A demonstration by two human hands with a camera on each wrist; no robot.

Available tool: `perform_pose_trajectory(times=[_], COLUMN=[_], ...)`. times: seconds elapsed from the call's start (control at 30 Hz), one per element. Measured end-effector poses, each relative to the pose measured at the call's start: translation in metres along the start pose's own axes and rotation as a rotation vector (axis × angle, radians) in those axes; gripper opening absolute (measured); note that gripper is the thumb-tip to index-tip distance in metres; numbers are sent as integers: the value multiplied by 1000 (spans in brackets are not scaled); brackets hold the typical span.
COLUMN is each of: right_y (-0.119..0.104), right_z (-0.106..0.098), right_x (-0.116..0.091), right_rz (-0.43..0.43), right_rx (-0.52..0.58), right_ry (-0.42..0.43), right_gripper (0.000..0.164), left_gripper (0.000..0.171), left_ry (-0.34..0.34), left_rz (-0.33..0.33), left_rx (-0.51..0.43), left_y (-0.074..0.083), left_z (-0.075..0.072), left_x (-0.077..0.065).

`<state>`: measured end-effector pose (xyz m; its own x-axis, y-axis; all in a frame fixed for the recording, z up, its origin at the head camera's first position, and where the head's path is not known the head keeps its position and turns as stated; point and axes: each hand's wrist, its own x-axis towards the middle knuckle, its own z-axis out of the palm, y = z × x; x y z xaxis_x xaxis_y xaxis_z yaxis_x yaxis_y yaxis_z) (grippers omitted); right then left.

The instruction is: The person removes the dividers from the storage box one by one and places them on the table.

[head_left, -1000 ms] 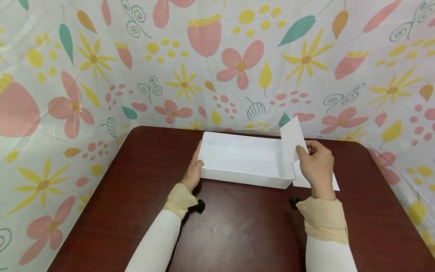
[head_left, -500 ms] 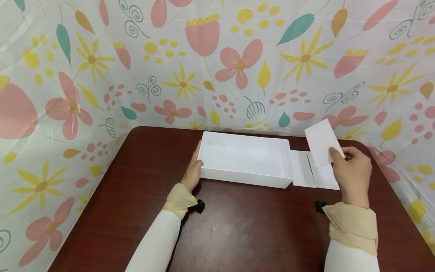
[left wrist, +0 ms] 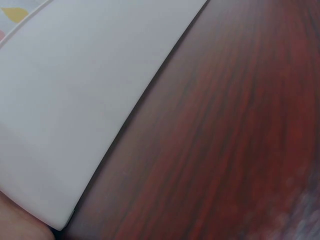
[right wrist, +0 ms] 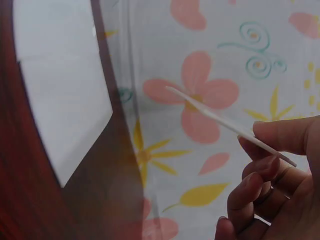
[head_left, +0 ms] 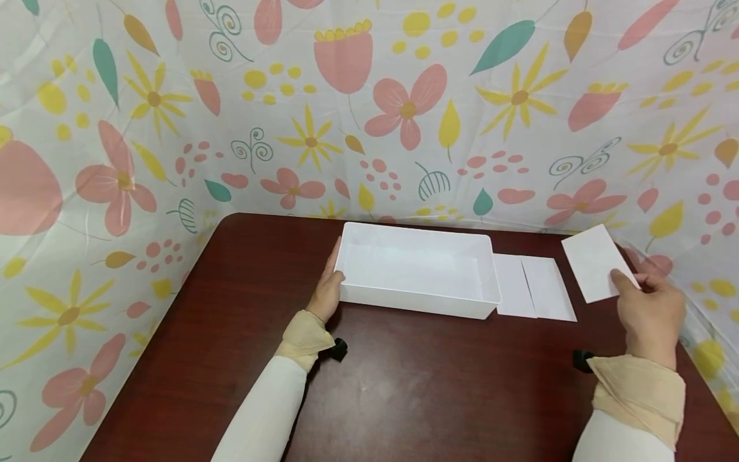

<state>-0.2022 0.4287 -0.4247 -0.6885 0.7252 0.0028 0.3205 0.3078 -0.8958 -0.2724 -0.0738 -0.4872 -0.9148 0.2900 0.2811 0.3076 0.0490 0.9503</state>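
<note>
A shallow white rectangular box [head_left: 412, 308] stands on the table with its top uncovered and bare white inside. My left hand [head_left: 326, 292] holds its left end, thumb at the front corner and fingers along the side wall. In the left wrist view, the box wall [left wrist: 90, 90] fills the left half and a bit of the hand [left wrist: 22, 220] shows at bottom left. Farther right, my right hand [head_left: 651, 314] pinches a white card [head_left: 597, 260] by its right edge, tilted up. The right wrist view shows this card [right wrist: 225, 122] nearly edge-on between thumb and fingers.
Two white cards lie side by side right of the box, a nearer-box card [head_left: 512, 285] and an outer card [head_left: 548, 289]. The dark red-brown table [head_left: 427, 385] ends at the back against a floral curtain [head_left: 369, 115].
My right hand has carried the card rightward from over the box's right end, past the two lying cards, and lowered it somewhat. The left hand and the box stay put.
</note>
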Motion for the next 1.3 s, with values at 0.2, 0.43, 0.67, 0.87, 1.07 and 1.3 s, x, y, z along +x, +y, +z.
perform_pose_trajectory(times=[0.2, 0.43, 0.67, 0.87, 1.07, 1.3], right_y=[17, 34, 48, 56, 64, 71], right_z=[-1, -2, -4, -6, -10, -10], right_x=[9, 16, 20, 21, 24, 23], right_rz=[3, 32, 88, 53, -21, -32], right_rx=[-19, -110, -148, -269, -428, -449], right_ry=[-19, -68, -116, -154, -199, -225], right_gripper=[16, 20, 20, 36, 71, 73], left_gripper=[76, 76, 77, 77, 78, 79], left_ry=[-6, -1, 2, -1, -3, -11], left_rz=[0, -4, 1, 6, 7, 10], left_rx=[7, 11, 8, 11, 3, 2], left_y=[1, 0, -2, -4, -3, -3], left_z=[0, 0, 0, 0, 0, 0], left_x=[0, 0, 2, 3, 3, 3])
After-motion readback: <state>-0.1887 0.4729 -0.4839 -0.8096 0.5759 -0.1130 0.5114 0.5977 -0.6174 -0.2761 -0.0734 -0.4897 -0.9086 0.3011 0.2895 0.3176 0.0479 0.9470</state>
